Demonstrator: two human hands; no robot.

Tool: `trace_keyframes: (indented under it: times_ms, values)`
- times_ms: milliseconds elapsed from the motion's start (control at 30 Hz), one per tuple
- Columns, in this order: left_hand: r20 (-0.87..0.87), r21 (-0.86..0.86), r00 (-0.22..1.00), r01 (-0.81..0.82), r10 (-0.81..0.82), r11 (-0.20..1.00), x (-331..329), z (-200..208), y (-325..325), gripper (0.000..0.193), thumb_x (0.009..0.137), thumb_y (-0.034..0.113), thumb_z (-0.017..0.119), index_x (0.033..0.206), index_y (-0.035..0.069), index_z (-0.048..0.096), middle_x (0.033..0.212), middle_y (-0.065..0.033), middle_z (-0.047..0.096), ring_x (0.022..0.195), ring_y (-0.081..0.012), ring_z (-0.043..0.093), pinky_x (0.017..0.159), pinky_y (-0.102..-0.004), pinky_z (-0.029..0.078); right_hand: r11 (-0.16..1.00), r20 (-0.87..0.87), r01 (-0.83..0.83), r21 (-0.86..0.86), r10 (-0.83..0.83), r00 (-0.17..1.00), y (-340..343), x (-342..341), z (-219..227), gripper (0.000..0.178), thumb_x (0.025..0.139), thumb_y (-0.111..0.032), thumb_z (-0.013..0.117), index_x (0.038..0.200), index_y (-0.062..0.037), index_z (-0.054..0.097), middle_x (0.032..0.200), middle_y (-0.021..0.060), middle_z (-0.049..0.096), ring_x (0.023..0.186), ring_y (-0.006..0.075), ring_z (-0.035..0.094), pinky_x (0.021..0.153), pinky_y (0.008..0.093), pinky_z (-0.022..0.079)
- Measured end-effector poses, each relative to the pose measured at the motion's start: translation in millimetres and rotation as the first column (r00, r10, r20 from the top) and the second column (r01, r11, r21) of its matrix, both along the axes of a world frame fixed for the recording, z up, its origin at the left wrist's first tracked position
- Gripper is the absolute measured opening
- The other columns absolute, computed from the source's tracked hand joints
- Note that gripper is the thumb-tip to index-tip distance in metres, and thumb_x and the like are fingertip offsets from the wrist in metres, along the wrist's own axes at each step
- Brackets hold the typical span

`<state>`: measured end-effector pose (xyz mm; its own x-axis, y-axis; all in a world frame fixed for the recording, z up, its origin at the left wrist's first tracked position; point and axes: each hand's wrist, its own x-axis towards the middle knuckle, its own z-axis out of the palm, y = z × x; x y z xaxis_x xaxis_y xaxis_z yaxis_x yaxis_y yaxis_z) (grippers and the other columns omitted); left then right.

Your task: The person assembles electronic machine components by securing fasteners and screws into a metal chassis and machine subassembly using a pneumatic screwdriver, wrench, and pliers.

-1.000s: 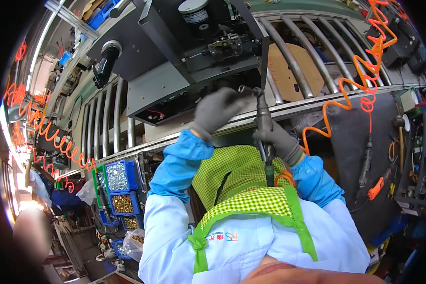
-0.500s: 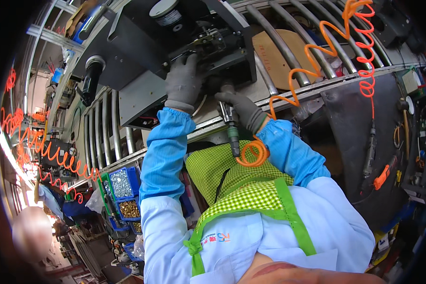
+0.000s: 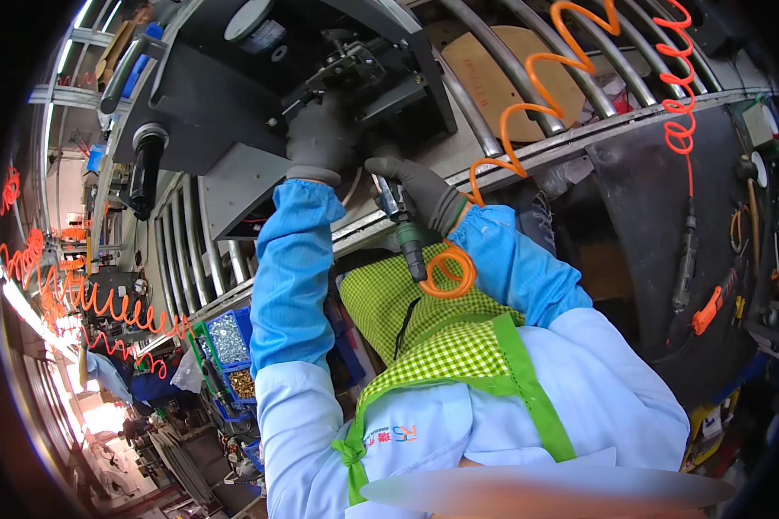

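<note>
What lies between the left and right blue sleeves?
In the head view, the tool, its orange hose and part of the checked apron lie between the left sleeve and the right sleeve.

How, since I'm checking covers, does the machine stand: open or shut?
Open toward the person: the machine shows its mechanism, left hand at it.

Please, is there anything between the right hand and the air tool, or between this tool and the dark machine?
Nothing visible: the right hand grips the air tool. Between tool and dark machine no obstacle shows either, but the tool's front end is hidden, so contact there cannot be told.
</note>
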<state>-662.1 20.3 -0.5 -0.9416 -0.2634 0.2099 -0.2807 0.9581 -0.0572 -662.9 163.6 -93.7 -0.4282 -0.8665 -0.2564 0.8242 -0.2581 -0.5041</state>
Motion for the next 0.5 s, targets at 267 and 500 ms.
trace_keyframes:
  times_ms: [267, 500]
  values:
    - [-0.021, -0.022, 0.996, 0.087, -0.088, 0.996, -4, -8, -20, 0.047, 0.074, 0.043, 0.069, 0.105, 0.011, 0.054, 0.082, -0.0204, 0.063, 0.076, -0.0409, 0.062, 0.063, -0.0503, 0.049, 0.992, 0.046, -0.042, -0.119, 0.047, 0.998, -7, -1, -17, 0.021, 0.082, -0.026, 0.067, 0.079, -0.0075, 0.057, 0.066, 0.0027, 0.059, 0.053, 0.0112, 0.056, 0.050, 0.0242, 0.049]
    - [-0.081, -0.018, 0.988, 0.130, -0.131, 0.991, -4, -16, -27, 0.049, 0.072, 0.044, 0.071, 0.104, 0.011, 0.054, 0.082, -0.0205, 0.063, 0.075, -0.0405, 0.062, 0.063, -0.0501, 0.049, 0.981, 0.056, -0.017, -0.193, 0.028, 0.998, -15, 1, -33, 0.020, 0.083, -0.024, 0.066, 0.080, -0.0071, 0.057, 0.064, 0.0032, 0.059, 0.052, 0.0114, 0.057, 0.048, 0.0235, 0.048]
